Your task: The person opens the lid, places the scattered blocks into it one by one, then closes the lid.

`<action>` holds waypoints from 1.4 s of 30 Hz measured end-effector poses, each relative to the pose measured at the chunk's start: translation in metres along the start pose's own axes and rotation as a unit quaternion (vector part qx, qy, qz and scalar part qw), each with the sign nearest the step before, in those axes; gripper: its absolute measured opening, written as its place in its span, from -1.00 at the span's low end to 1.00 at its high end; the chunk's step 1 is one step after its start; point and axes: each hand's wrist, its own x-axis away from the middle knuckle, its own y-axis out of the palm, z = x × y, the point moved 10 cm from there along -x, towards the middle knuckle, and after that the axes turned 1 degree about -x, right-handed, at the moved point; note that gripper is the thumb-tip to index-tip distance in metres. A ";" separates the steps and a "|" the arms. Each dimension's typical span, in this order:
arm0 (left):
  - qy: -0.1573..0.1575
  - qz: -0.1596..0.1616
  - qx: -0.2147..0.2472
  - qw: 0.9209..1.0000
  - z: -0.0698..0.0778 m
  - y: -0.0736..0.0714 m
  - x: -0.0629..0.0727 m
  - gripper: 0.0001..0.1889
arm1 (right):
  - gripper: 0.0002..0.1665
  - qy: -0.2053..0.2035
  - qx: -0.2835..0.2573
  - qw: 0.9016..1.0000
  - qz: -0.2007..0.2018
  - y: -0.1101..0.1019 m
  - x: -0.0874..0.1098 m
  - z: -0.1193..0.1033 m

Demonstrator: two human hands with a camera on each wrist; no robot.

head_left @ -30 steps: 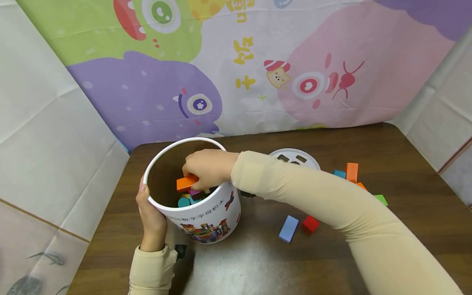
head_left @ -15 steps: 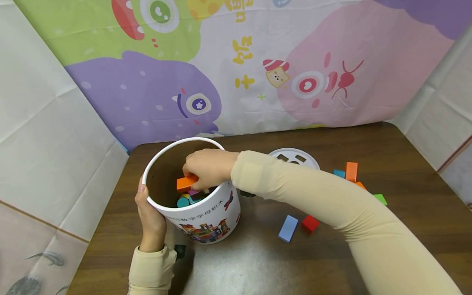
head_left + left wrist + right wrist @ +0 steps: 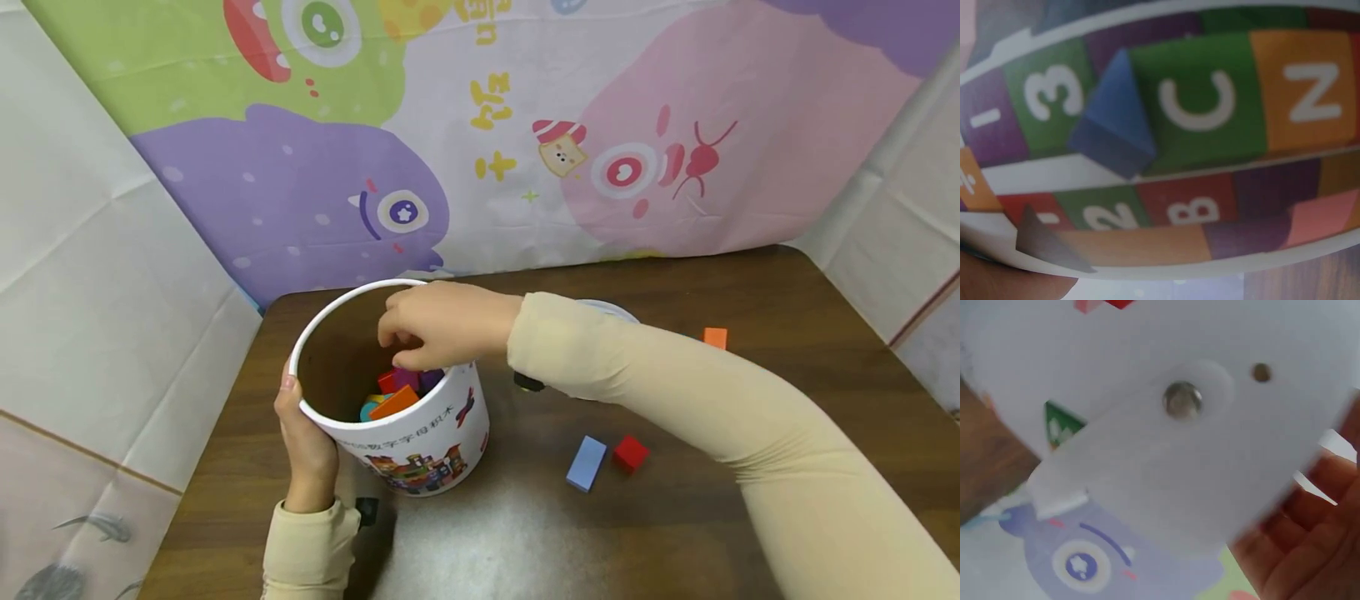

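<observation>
A white bucket (image 3: 474,450) with printed building-block pictures leans toward the viewer on the left of the table. My left hand (image 3: 307,446) holds its left side, thumb at the rim; the other fingers are hidden. Over the bucket's opening is my right hand (image 3: 450,325), its fingers loosely bent and no block visible in them. Below it lie an orange block (image 3: 395,402), a purple block (image 3: 406,379) and other coloured blocks. Printed letters and numbers on the bucket's wall (image 3: 1179,165) fill the left wrist view. In the right wrist view, my hand (image 3: 1310,537) is beside the white wall.
On the wooden table (image 3: 525,533) are a light blue block (image 3: 587,463) and a red block (image 3: 632,453) right of the bucket. Farther right, an orange block (image 3: 716,337) shows past the sleeve. A white lid (image 3: 611,310) is mostly covered by the right arm. A cartoon cloth (image 3: 510,208) hangs behind.
My right hand has let go of the orange block, which now lies in the bucket, and has risen slightly to the right. The left hand stays on the bucket.
</observation>
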 end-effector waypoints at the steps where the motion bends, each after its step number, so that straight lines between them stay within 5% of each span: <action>1: -0.001 -0.002 0.000 1.000 0.000 0.001 0.000 -0.44 | -0.72 -0.006 0.006 1.000 0.016 -0.005 0.009 -0.001; 6: 0.001 -0.004 -0.004 1.000 -0.001 0.001 0.000 -0.43 | -0.72 -0.048 0.037 0.992 0.113 -0.025 0.063 -0.002; 9: 0.005 -0.003 -0.003 1.000 -0.002 -0.002 -0.001 -0.43 | -0.70 -0.046 0.036 0.989 0.136 -0.021 0.093 0.010; 21: -0.001 -0.001 -0.002 1.000 -0.001 -0.003 0.000 -0.44 | -0.55 0.035 -0.021 0.999 -0.002 0.108 0.163 0.070; 28: -0.003 0.002 -0.006 1.000 -0.001 -0.003 -0.001 -0.43 | -0.47 0.029 -0.044 0.998 -0.028 0.155 0.179 0.069; 42: -0.001 0.002 -0.001 1.000 -0.002 -0.004 -0.001 -0.41 | -0.69 0.020 -0.028 0.999 -0.009 0.168 0.178 0.072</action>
